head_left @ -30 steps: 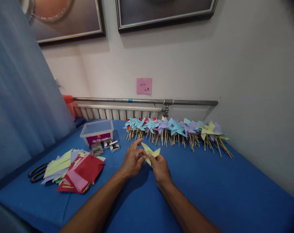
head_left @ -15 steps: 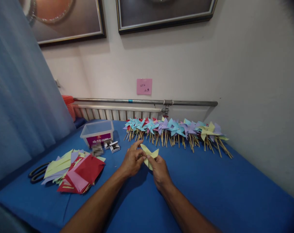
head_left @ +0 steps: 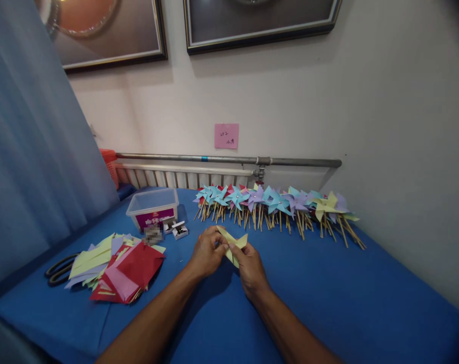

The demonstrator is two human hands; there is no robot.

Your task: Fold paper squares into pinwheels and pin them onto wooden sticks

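Note:
Between my two hands is a yellow paper pinwheel (head_left: 239, 242) with its corners folded toward the middle. My right hand (head_left: 251, 268) pinches it, the thumb pressed near its centre. From the other side my left hand (head_left: 208, 251) grips its left part, with thumb and fingertips close to the centre. Whether a pin sits in the centre is too small to tell. Beyond my hands lies a long row of finished pinwheels (head_left: 278, 201) in blue, purple, yellow and red, on thin wooden sticks.
At the left, a pile of coloured paper sheets (head_left: 138, 265) lies beside black-handled scissors (head_left: 58, 270). Behind it stand a clear plastic tub (head_left: 153, 205) and small open boxes (head_left: 179, 230). A blue cloth (head_left: 328, 303) covers the table. A pipe (head_left: 229, 160) runs along the wall.
The fingers of my left hand have curled in closer around the left part of the yellow pinwheel. My right hand stays nearly still.

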